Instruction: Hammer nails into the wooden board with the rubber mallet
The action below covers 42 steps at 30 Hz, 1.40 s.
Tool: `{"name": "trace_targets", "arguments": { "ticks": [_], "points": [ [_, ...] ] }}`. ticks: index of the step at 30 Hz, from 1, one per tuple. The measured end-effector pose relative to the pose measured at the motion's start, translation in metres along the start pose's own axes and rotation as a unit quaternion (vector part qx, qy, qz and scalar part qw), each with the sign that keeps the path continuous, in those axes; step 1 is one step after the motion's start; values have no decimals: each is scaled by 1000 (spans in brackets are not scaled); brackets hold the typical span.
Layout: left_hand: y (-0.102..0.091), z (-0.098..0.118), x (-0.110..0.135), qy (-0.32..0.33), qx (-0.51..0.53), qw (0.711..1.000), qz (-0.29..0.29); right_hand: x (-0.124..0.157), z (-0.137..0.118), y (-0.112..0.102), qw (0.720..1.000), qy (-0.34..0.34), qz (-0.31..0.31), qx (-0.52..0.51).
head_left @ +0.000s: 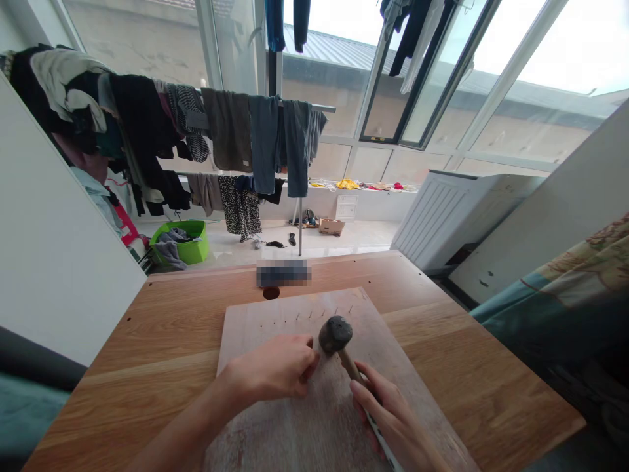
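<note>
A pale wooden board point(275, 432) lies on a wooden table point(162, 347), with a row of small nails point(309, 315) standing near its far edge. My right hand point(393, 423) is wrapped round the wooden handle of a hammer point(336, 334); its dark round head hangs just above the board. My left hand point(275, 367) rests on the board right beside the hammer head, fingers pinched together at the tips. What they pinch is too small to make out.
A round hole point(270, 292) and a blurred patch point(284, 273) sit at the table's far side. Beyond stand a clothes rack with hanging garments point(255, 141), a green basket point(184, 242), a white panel point(49, 249) at left and a patterned cloth point(565, 295) at right.
</note>
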<state>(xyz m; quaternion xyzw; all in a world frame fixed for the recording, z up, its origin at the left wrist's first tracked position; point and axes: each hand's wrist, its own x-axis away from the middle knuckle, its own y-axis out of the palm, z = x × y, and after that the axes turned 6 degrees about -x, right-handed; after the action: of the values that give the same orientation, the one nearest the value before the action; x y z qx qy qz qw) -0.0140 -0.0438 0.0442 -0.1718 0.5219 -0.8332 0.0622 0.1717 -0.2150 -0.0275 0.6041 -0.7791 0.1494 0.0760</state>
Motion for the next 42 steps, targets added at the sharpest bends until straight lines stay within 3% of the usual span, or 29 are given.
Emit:
{"name": "trace_targets", "arguments": {
  "ticks": [3,8,13,18,31,42],
  "points": [
    [-1,-25,-2,-5,95,995,40,1,-2,0,1000,-3,-5,-2],
    [11,-73,-14,-69,252,927,270,1,-2,1,1000,-16,-12,-4],
    [31,-83,-23,-87,267,893,352,1,1,1,1000,-10,0,1],
    [35,-82,-18,-89,251,890,369,1,1,1,1000,-7,-1,3],
    [38,-85,-11,-68,211,911,348,3,-8,3,1000,-13,4,-13],
    [38,-85,-13,-73,241,908,335,-23,-66,47,994,-84,-37,-60]
  ]
}}
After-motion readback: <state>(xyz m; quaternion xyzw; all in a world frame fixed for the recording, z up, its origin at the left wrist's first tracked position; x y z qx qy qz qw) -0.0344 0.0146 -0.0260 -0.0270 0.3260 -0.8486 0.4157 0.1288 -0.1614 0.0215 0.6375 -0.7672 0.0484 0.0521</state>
